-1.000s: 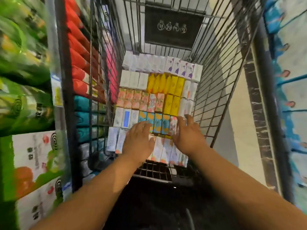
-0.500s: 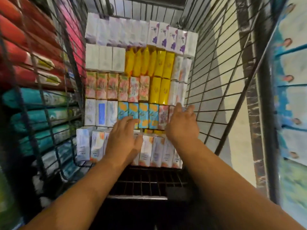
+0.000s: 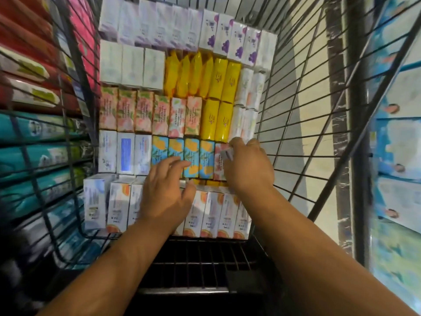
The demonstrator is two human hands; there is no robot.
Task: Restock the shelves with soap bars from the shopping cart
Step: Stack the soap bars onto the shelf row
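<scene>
several stacks of shelf packs (image 3: 34, 133), red above teal, show far left through the wire of the shopping cart (image 3: 296, 106). soap bars (image 3: 141, 115) fill the cart floor in tight rows. left hand (image 3: 166, 195) hangs over the front row of white-and-orange boxes (image 3: 118, 201), fingers (image 3: 175, 163) spread and loose, tips reaching the blue-and-orange boxes (image 3: 191, 153); it grasps nothing. right hand (image 3: 250, 167) is at the right end of that blue row, near the cart wall, fingers curled round a pink-and-white box (image 3: 226, 153) that looks tipped up out of line. yellow wrapped bars (image 3: 218, 80) lie further back.

judgement: boxes are card, light and stiff enough for a firm pinch, though corners may crush. packing is tight, so the first box wants levering up by its end, then a grip across the long faces. yellow wraps look glossy, likely slippery. a short run could lift together if squeezed from both ends.
</scene>
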